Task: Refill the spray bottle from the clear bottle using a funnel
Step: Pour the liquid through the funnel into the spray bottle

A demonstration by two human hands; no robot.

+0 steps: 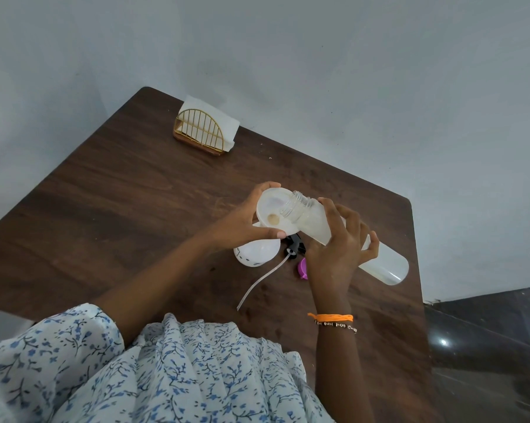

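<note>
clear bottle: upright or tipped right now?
Tipped. The clear bottle lies nearly sideways in the right hand, its uncapped mouth over the funnel held by the left hand.

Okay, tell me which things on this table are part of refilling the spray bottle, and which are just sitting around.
In the job:
clear bottle, tipped in the right hand
funnel, steadied by the left hand
spray bottle under the funnel
sprayer head with tube, taken off
purple cap, off

Lying about:
napkin holder with napkins, at the far corner
</note>
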